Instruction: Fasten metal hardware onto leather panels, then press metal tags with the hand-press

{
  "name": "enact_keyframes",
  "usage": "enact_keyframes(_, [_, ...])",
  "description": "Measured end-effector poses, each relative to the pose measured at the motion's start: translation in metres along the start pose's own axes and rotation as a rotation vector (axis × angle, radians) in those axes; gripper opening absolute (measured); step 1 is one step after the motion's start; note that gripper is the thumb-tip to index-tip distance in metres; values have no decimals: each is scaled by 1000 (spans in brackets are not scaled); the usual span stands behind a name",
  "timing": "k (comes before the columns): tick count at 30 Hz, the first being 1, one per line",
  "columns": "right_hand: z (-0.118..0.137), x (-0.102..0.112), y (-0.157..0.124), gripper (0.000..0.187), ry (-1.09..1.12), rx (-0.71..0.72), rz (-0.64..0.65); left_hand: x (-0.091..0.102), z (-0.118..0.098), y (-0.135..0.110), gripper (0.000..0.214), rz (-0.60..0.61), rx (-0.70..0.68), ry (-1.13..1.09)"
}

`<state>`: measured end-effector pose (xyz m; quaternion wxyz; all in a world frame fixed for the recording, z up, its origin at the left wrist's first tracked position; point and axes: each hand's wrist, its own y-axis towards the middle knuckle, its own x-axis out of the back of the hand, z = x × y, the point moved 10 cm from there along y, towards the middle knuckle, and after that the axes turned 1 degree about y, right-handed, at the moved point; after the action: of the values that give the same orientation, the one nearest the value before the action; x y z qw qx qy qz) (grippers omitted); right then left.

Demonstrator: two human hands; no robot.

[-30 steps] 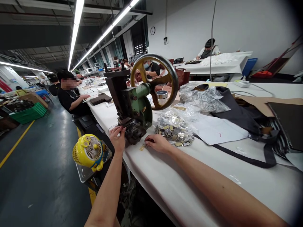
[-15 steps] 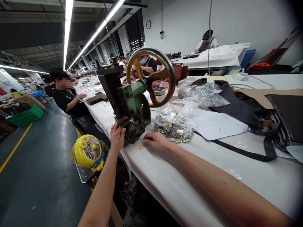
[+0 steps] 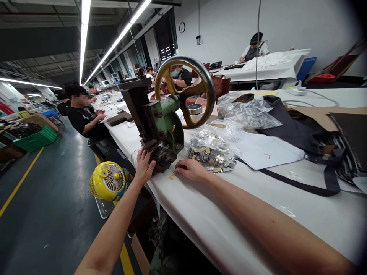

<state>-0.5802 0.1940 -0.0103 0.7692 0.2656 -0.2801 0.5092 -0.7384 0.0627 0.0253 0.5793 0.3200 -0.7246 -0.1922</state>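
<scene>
A green hand press (image 3: 169, 128) with a dark ram and a large yellow-and-black handwheel (image 3: 210, 91) stands at the table's near edge. My left hand (image 3: 144, 168) lies against the left side of its dark lower die (image 3: 163, 156), fingers stretched onto the metal and thumb apart. Low over the white table, my right hand (image 3: 191, 170) has its fingers curled together at a small shiny metal piece; their tips partly cover it. A small yellowish tag (image 3: 172, 175) lies just left of those fingertips. Behind that hand sits a clear plastic bag of metal fittings (image 3: 212, 151).
On the left, a yellow fan (image 3: 110, 181) stands on a tray beside the table. White paper (image 3: 269, 151), a dark strap (image 3: 298, 183) and dark cloth (image 3: 289, 118) lie to the right. A co-worker in black (image 3: 86, 114) sits further along the table.
My left hand's fingers have spread and shifted up along the die, with the thumb further out. My right hand stays by the tag. The view has shifted slightly.
</scene>
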Motion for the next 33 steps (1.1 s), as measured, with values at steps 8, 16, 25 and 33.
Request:
enact_keyframes(8, [0, 0, -1, 22, 8, -3, 3, 1, 1, -1, 61, -43, 1, 39])
enact_keyframes(16, [-2, -2, 1, 23, 7, 18, -2, 4, -2, 3, 67, 41, 1, 109])
enact_keyframes(25, [1, 0, 1, 22, 11, 9, 14, 8, -3, 22, 56, 84, -10, 143])
enact_keyframes(33, [6, 12, -9, 20, 25, 39, -32, 4, 5, 12, 47, -47, 200, -177])
